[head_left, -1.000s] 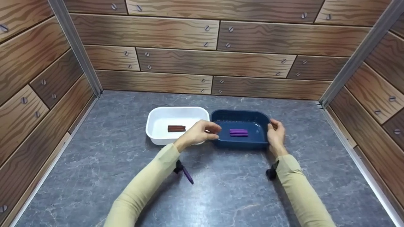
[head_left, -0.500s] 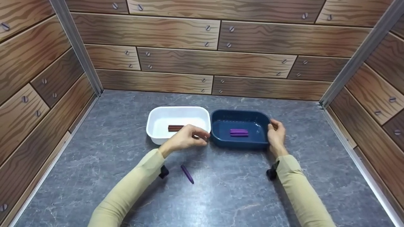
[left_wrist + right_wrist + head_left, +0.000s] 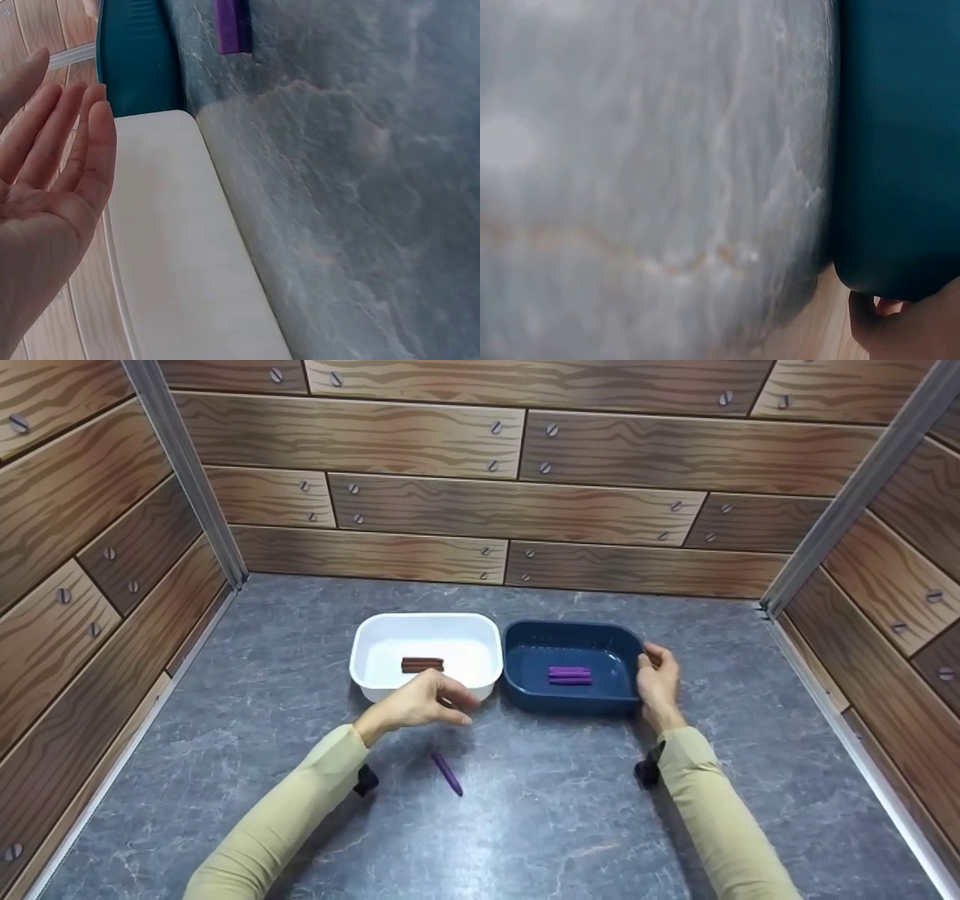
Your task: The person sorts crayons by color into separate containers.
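My left hand (image 3: pixel 414 703) hovers in front of the white tub (image 3: pixel 364 660), its fingers loosely extended and holding nothing. In the left wrist view its palm and relaxed fingers (image 3: pixel 100 154) show beside the white wall. A lone purple crayon-like stick (image 3: pixel 448 774) lies on the tabletop just in front of that hand. My right hand (image 3: pixel 660 684) grips the right end of the dark blue tub (image 3: pixel 574 705), thumb at the rim and fingers round the outer side. Several purple sticks (image 3: pixel 570 676) lie side by side in the blue tub. Reddish-brown sticks (image 3: pixel 422 664) lie in the white one.
Both tubs stand side by side on a grey marbled tabletop (image 3: pixel 540 832). Wood-patterned panels (image 3: pixel 480 495) rise behind and on both sides, with metal strips (image 3: pixel 187 472) at the corners.
My left hand has moved left and toward me, from between the two tubs to in front of the white one, uncovering the lone purple stick. My right hand has stayed on the blue tub.
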`<state>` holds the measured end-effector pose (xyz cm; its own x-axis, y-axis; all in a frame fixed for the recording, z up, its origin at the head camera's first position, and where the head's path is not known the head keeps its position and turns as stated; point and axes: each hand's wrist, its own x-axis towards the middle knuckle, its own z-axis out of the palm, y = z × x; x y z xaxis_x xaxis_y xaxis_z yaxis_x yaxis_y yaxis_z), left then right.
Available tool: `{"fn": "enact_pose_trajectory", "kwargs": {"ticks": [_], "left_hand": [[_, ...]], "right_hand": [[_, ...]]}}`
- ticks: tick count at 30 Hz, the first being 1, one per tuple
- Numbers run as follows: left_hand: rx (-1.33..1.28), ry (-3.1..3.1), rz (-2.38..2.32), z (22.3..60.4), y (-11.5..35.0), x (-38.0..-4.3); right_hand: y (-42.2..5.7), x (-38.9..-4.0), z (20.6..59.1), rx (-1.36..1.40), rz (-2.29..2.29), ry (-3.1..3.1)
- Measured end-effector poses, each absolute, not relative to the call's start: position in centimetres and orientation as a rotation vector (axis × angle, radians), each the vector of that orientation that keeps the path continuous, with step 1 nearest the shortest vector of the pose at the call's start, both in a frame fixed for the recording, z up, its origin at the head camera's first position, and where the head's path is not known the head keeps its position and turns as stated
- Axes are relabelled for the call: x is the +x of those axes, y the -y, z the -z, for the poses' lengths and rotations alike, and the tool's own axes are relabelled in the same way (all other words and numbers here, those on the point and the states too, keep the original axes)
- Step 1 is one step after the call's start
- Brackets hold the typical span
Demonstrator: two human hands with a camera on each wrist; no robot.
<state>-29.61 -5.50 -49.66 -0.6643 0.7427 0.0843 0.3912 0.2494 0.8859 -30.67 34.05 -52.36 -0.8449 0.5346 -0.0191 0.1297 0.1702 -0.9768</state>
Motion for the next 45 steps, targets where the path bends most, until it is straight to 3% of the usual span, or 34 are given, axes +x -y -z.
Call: {"fn": "enact_pose_trajectory", "kwargs": {"ticks": [15, 29, 45], "left_hand": [[0.960, -1.971, -1.428, 50.9, 6.6, -30.1], [1.017, -2.095, -0.981, 51.9, 8.0, -30.3], [1.008, -2.046, -0.862, 52.1, 7.7, -29.8]], "right_hand": [[-34.1, -30.7, 52.4, -0.621, -1.699, 2.128], [-34.1, -30.8, 52.3, -0.626, -1.721, 2.134], [-34.1, -30.7, 52.3, -0.654, -1.715, 2.134]]}}
